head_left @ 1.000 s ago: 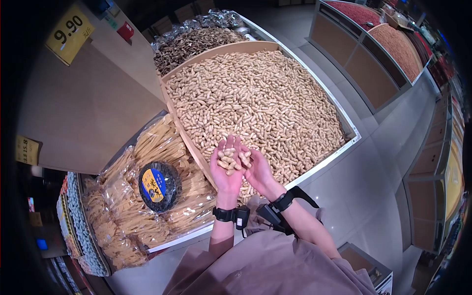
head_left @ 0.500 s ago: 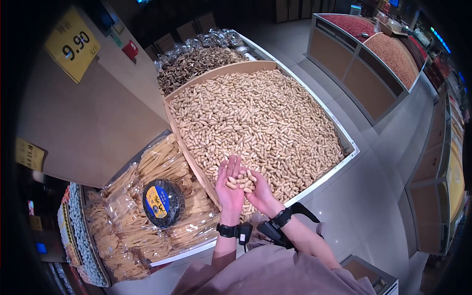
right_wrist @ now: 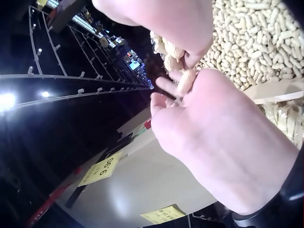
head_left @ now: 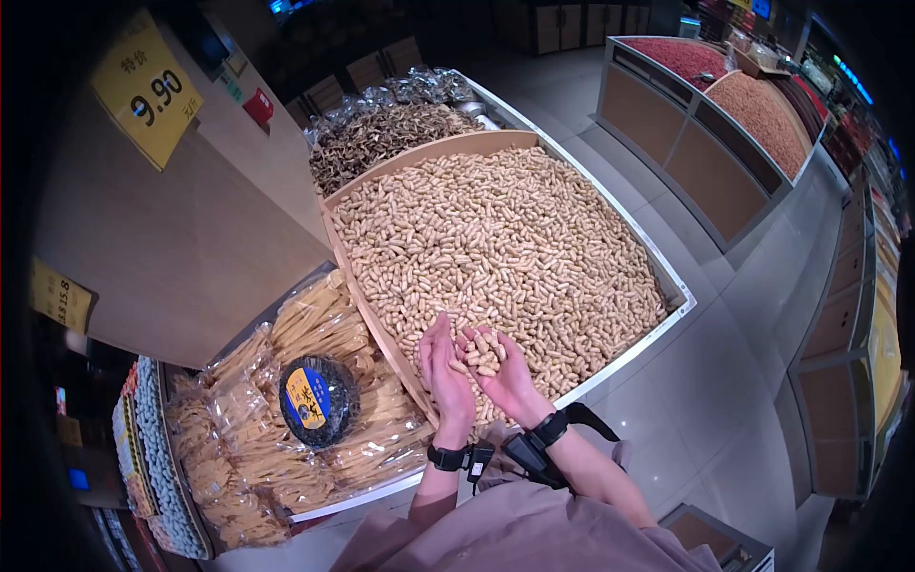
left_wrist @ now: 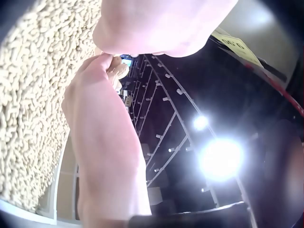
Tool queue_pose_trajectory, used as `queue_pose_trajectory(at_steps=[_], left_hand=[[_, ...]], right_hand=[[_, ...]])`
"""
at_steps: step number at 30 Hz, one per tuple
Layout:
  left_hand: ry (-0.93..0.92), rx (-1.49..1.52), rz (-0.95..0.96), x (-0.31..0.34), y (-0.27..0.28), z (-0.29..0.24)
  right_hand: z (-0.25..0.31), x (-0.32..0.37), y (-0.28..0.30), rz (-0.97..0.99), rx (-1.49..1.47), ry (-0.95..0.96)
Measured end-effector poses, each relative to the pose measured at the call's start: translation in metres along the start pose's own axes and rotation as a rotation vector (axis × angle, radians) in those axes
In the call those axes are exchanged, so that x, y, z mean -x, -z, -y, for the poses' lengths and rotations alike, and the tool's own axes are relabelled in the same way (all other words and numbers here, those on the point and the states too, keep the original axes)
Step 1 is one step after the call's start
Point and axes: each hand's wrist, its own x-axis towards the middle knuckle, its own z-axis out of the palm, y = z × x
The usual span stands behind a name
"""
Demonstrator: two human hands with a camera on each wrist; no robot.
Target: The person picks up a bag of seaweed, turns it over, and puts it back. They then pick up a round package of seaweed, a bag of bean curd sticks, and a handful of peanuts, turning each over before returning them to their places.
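Observation:
Over the near edge of a heap of unshelled peanuts (head_left: 496, 229), two bare hands meet side by side. The right hand (head_left: 513, 386) is cupped palm up and holds a small pile of peanuts (head_left: 484, 351). Beside it the left hand (head_left: 448, 381) is turned up on its edge, its fingers fairly straight and its palm facing the pile. In the right wrist view, one peanut (right_wrist: 186, 81) lies right where the left hand (right_wrist: 204, 114) meets the right hand (right_wrist: 175, 23). The left wrist view shows a few peanuts (left_wrist: 118, 69) past the right hand's fingers.
A wooden divider (head_left: 376, 329) separates the peanuts from bagged, tan dried strips (head_left: 257, 429), with a round dark package (head_left: 319, 400) on top. Dark dried goods (head_left: 391, 138) lie behind. A price sign (head_left: 148, 91) hangs at left; another bin stand (head_left: 686, 143) is across the aisle.
The left hand has turned from palm up onto its edge. The peanuts, earlier lying across both hands, now sit mostly in the right hand. The head view has shifted, so the bins appear lower.

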Motion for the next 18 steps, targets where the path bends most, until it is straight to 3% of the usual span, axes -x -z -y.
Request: queue_pose_trajectory(at_steps=[2,3,5,6,13,18], left_hand=[[0.272,0.203,-0.098,0.002,0.002,0.008],[0.271,0.204,-0.099,0.001,0.006,0.011],[0.564,0.39,0.055,-0.001,0.015,0.016],[0.618,0.398,-0.071,0.002,0.01,0.014],[0.699,0.46,-0.155,-0.004,0.026,0.024],[0.688,0.595,-0.148,-0.005,0.028,0.023]], right_hand=[[0.002,0.0,0.001,0.03,0.001,-0.005],[0.003,0.0,0.001,0.059,0.0,-0.008],[0.003,-0.001,-0.001,0.081,0.018,0.0],[0.003,-0.001,-0.005,0.102,0.034,0.008],[0.003,0.005,-0.009,0.093,0.237,0.072],[0.005,0.01,-0.015,0.061,0.096,0.055]])
